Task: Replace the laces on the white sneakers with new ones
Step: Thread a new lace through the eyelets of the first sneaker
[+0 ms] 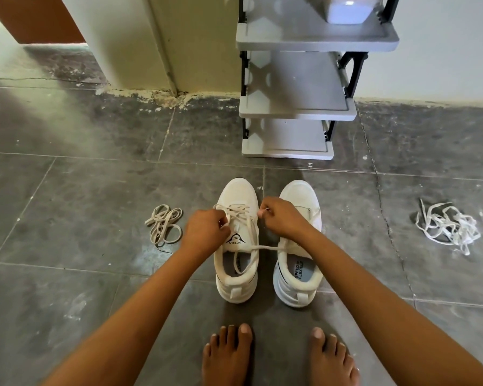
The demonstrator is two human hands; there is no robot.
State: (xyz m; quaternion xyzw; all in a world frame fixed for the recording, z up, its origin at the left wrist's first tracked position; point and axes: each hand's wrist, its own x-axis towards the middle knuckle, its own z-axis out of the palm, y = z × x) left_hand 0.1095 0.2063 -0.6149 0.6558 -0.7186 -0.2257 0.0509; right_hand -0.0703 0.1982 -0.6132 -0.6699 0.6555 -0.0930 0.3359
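Left hand and right hand pinch the sneaker's lace (right at its tip): best pulled evenly, flat.

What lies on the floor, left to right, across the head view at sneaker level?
coiled beige lace → left sneaker → right sneaker → tangled white laces
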